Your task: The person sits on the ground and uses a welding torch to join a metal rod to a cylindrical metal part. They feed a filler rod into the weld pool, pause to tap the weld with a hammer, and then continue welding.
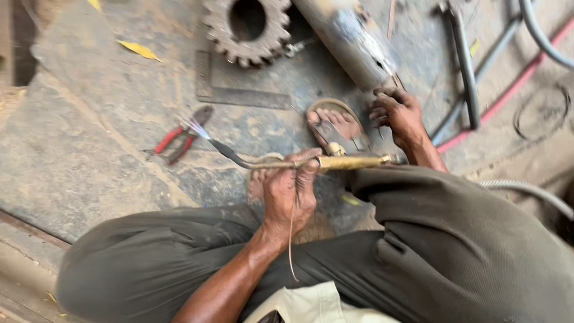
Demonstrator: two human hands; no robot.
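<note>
My left hand (291, 192) is closed around a brass gas torch (353, 161), together with a thin wire rod (291, 245) that hangs down over my knee. The torch's dark curved neck runs left to a small lit flame (194, 127) just above the floor. My right hand (397, 113) rests with bent fingers at the lower end of a grey metal cylinder (353, 39) that lies on the floor. Whether those fingers pinch anything is unclear. My sandalled foot (335, 125) sits between the two hands.
A rusty toothed gear (246, 27) lies at the top. Below it is a flat steel square (239, 96). Red-handled pliers (179, 140) lie right beside the flame. A red hose (508, 90) and dark metal bars (466, 66) cross the floor at the right.
</note>
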